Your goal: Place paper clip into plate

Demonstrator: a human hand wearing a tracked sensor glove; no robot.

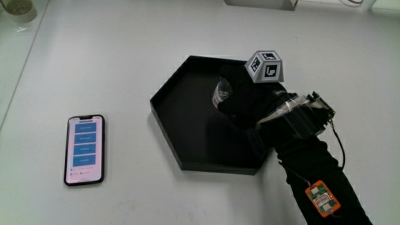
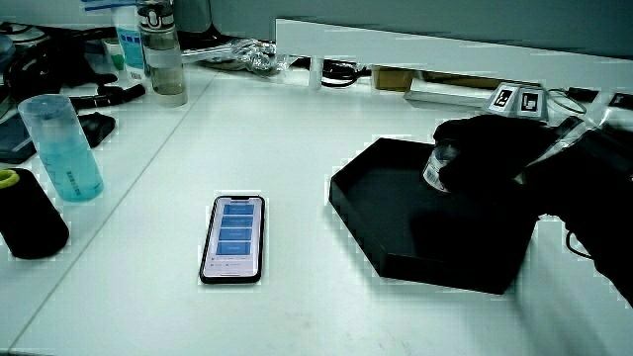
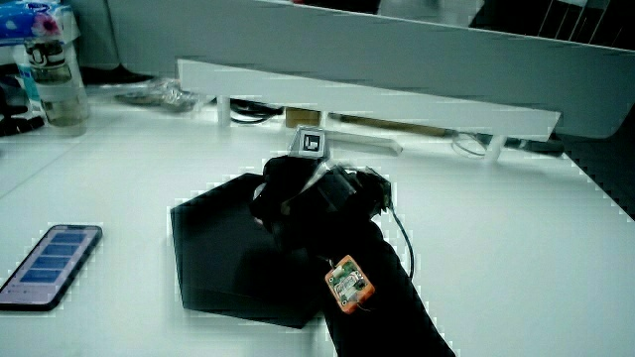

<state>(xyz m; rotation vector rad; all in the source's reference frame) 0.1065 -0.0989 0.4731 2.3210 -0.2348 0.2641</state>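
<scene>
A black hexagonal plate (image 1: 178,119) (image 2: 396,213) (image 3: 208,248) lies on the white table. The gloved hand (image 1: 244,100) (image 2: 485,148) (image 3: 298,198) hovers over the plate's inside, with the patterned cube (image 1: 265,65) on its back. Its fingers are curled around a small shiny, partly see-through item, the paper clip (image 1: 222,92) (image 2: 435,166), held just above the plate's floor. In a side view (image 3: 298,198) the clip is hidden by the hand. The forearm crosses the plate's rim nearest the person.
A phone (image 1: 84,150) (image 2: 235,237) (image 3: 50,263) with a lit blue screen lies flat beside the plate. A blue tumbler (image 2: 59,148), a black cylinder (image 2: 30,213) and a bottle (image 2: 163,54) stand farther along the table. An orange tag (image 1: 322,198) hangs on the forearm.
</scene>
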